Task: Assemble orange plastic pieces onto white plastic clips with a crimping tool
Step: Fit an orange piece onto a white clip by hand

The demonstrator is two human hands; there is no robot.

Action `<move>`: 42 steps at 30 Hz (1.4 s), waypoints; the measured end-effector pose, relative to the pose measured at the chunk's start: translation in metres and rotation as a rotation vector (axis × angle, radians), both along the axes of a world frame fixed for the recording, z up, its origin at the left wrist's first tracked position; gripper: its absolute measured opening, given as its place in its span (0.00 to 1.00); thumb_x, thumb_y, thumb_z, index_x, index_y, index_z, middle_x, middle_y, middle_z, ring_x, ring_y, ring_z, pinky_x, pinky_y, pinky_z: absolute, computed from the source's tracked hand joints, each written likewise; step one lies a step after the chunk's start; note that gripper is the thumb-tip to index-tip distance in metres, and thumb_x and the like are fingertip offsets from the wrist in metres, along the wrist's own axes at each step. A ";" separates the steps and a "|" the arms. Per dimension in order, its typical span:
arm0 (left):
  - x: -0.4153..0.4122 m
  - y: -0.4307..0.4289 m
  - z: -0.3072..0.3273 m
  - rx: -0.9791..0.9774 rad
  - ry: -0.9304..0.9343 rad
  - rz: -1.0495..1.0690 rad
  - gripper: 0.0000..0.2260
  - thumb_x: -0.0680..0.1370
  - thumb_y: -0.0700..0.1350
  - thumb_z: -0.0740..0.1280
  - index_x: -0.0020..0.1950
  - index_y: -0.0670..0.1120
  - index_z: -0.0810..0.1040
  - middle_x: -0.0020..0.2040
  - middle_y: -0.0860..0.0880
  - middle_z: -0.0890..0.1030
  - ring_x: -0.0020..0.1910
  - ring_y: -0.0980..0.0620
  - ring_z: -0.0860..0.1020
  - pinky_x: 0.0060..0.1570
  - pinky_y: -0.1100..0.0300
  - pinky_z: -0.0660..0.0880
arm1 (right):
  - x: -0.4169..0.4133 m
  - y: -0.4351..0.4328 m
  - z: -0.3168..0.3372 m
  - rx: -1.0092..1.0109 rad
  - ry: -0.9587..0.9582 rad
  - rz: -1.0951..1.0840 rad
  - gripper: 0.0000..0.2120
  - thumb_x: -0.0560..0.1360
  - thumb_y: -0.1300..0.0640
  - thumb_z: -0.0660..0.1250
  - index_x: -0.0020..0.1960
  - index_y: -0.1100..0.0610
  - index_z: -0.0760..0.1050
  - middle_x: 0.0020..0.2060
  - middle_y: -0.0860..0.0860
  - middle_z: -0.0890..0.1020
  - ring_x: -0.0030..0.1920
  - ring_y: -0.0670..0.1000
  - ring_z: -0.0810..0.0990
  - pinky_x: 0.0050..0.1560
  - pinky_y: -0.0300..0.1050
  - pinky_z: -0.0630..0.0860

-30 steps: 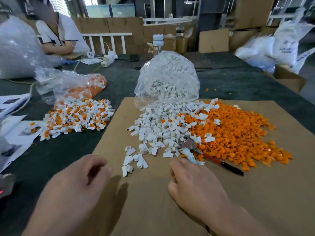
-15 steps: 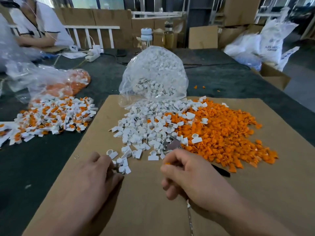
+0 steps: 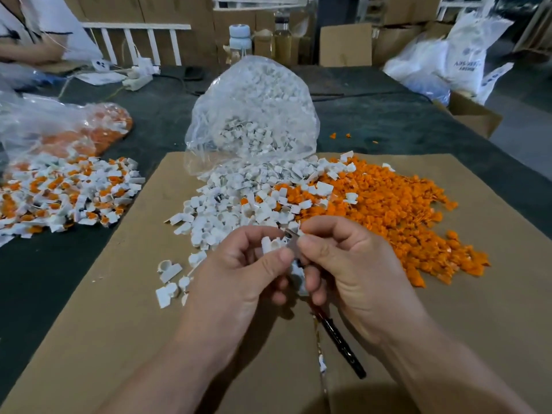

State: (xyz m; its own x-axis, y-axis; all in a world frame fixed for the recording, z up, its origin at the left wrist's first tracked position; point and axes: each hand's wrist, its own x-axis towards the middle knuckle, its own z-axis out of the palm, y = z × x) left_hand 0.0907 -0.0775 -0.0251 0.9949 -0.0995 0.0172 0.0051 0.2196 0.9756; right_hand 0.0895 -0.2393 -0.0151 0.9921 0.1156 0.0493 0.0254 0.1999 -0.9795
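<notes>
A white clip [image 3: 273,244] was pinched in the left hand [image 3: 239,279]; the crimping tool [image 3: 340,339] was gripped by the curled right hand [image 3: 352,264].

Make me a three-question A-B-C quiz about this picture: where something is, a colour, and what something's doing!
1. On the cardboard, the orange pile lies which side of the clip pile? A left B right C on the bag
2. What colour is the clip the left hand pinches? A orange B black C white
3. The crimping tool is: A lying on the cardboard B gripped by the right hand C in a box
Answers: B, orange spreads right of the clips; C, white shows between the fingers; B, handles poke out below that hand.
</notes>
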 end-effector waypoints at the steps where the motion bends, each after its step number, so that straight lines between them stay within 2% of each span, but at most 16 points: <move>1: 0.001 -0.001 -0.005 -0.015 0.004 0.001 0.13 0.68 0.47 0.79 0.51 0.51 0.84 0.37 0.42 0.78 0.33 0.48 0.78 0.33 0.53 0.77 | 0.000 0.000 -0.001 -0.031 -0.010 0.006 0.09 0.71 0.50 0.74 0.51 0.47 0.82 0.30 0.54 0.80 0.27 0.50 0.77 0.26 0.40 0.74; 3: 0.005 -0.005 -0.010 -0.107 -0.007 -0.022 0.12 0.71 0.42 0.75 0.54 0.48 0.83 0.36 0.40 0.77 0.33 0.42 0.77 0.39 0.47 0.76 | 0.000 0.003 -0.003 -0.100 -0.042 0.022 0.08 0.75 0.51 0.70 0.53 0.44 0.80 0.29 0.53 0.80 0.26 0.50 0.78 0.28 0.40 0.75; 5: 0.006 -0.006 -0.010 -0.165 0.001 -0.018 0.13 0.72 0.40 0.74 0.56 0.46 0.83 0.36 0.40 0.77 0.33 0.40 0.77 0.41 0.43 0.77 | -0.002 0.004 -0.005 -0.170 -0.080 0.025 0.10 0.77 0.52 0.65 0.56 0.41 0.79 0.30 0.52 0.81 0.27 0.49 0.79 0.30 0.41 0.76; 9: 0.004 -0.006 -0.003 -0.065 0.012 0.073 0.11 0.69 0.46 0.75 0.50 0.52 0.85 0.36 0.43 0.83 0.34 0.45 0.82 0.38 0.52 0.82 | -0.006 0.005 -0.003 -0.293 -0.129 -0.021 0.12 0.77 0.52 0.63 0.58 0.39 0.77 0.32 0.51 0.82 0.30 0.49 0.81 0.32 0.44 0.79; 11: 0.003 -0.006 0.001 -0.019 -0.011 0.111 0.09 0.67 0.48 0.73 0.46 0.54 0.85 0.33 0.48 0.82 0.31 0.50 0.81 0.33 0.60 0.81 | -0.006 0.007 -0.001 -0.346 -0.162 -0.043 0.11 0.76 0.52 0.64 0.57 0.40 0.77 0.33 0.51 0.83 0.30 0.49 0.82 0.33 0.46 0.81; 13: 0.003 -0.006 0.002 0.075 -0.061 0.129 0.05 0.70 0.46 0.73 0.44 0.54 0.83 0.31 0.51 0.81 0.29 0.54 0.80 0.29 0.65 0.77 | -0.007 0.007 0.000 -0.343 -0.168 -0.064 0.10 0.76 0.53 0.66 0.54 0.41 0.76 0.34 0.51 0.83 0.31 0.50 0.83 0.32 0.47 0.81; 15: 0.001 -0.006 0.002 0.162 -0.090 0.147 0.06 0.73 0.42 0.74 0.44 0.54 0.82 0.32 0.51 0.81 0.28 0.55 0.80 0.29 0.67 0.76 | -0.008 0.007 0.002 -0.369 -0.188 -0.091 0.08 0.76 0.56 0.68 0.51 0.42 0.76 0.33 0.51 0.83 0.30 0.49 0.83 0.31 0.47 0.82; 18: -0.002 -0.006 0.002 0.263 -0.114 0.163 0.08 0.75 0.43 0.73 0.45 0.58 0.82 0.36 0.51 0.83 0.33 0.54 0.83 0.32 0.67 0.77 | -0.011 0.006 0.002 -0.477 -0.259 -0.155 0.08 0.77 0.58 0.69 0.48 0.45 0.79 0.33 0.50 0.82 0.31 0.46 0.81 0.30 0.44 0.81; 23: -0.007 -0.006 0.004 0.344 -0.145 0.183 0.07 0.73 0.49 0.72 0.48 0.62 0.80 0.37 0.54 0.85 0.35 0.56 0.82 0.33 0.69 0.75 | -0.011 0.008 0.001 -0.872 -0.509 -0.323 0.03 0.76 0.52 0.65 0.47 0.45 0.77 0.39 0.41 0.79 0.42 0.42 0.79 0.37 0.36 0.74; 26: -0.009 -0.006 0.006 0.415 -0.171 0.217 0.08 0.72 0.52 0.70 0.48 0.64 0.79 0.38 0.58 0.84 0.37 0.59 0.82 0.33 0.71 0.74 | -0.012 0.007 0.000 -0.915 -0.537 -0.361 0.04 0.76 0.53 0.64 0.44 0.48 0.77 0.37 0.42 0.77 0.39 0.44 0.77 0.34 0.40 0.72; 30: -0.009 -0.007 0.003 0.540 -0.250 0.225 0.08 0.75 0.51 0.70 0.48 0.65 0.78 0.40 0.62 0.83 0.39 0.61 0.82 0.35 0.68 0.73 | -0.014 0.007 0.000 -1.056 -0.603 -0.397 0.04 0.75 0.57 0.66 0.42 0.52 0.75 0.34 0.45 0.75 0.33 0.48 0.75 0.28 0.49 0.73; 34: -0.013 -0.009 0.002 0.741 -0.374 0.230 0.05 0.75 0.51 0.71 0.47 0.61 0.78 0.46 0.67 0.80 0.46 0.68 0.78 0.41 0.78 0.70 | -0.015 0.008 0.002 -1.180 -0.603 -0.400 0.06 0.75 0.56 0.65 0.40 0.54 0.75 0.32 0.48 0.74 0.30 0.51 0.73 0.26 0.52 0.72; 37: -0.011 -0.007 0.002 0.677 -0.315 0.229 0.05 0.74 0.50 0.71 0.45 0.61 0.79 0.42 0.65 0.81 0.42 0.66 0.79 0.38 0.77 0.70 | -0.015 0.009 0.002 -1.180 -0.631 -0.378 0.06 0.76 0.57 0.64 0.41 0.55 0.76 0.34 0.49 0.75 0.30 0.52 0.74 0.26 0.52 0.72; 40: -0.007 -0.003 0.004 0.453 -0.164 0.164 0.08 0.75 0.44 0.72 0.45 0.59 0.80 0.36 0.56 0.82 0.32 0.60 0.79 0.30 0.72 0.73 | -0.015 0.007 0.002 -1.091 -0.662 -0.337 0.06 0.78 0.57 0.64 0.47 0.56 0.79 0.38 0.49 0.78 0.35 0.51 0.76 0.31 0.51 0.74; 42: -0.006 -0.002 0.004 0.248 -0.064 0.086 0.07 0.75 0.39 0.73 0.44 0.52 0.82 0.33 0.47 0.82 0.30 0.52 0.80 0.32 0.61 0.79 | -0.015 0.007 0.002 -1.051 -0.648 -0.302 0.07 0.80 0.55 0.63 0.50 0.55 0.79 0.43 0.47 0.79 0.40 0.49 0.78 0.37 0.49 0.76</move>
State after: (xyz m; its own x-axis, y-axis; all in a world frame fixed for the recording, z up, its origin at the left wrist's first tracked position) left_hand 0.0852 -0.0800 -0.0211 0.9976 -0.0239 0.0655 -0.0662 -0.0296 0.9974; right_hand 0.0743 -0.2323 -0.0130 0.8141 0.1682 0.5559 0.4662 -0.7600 -0.4529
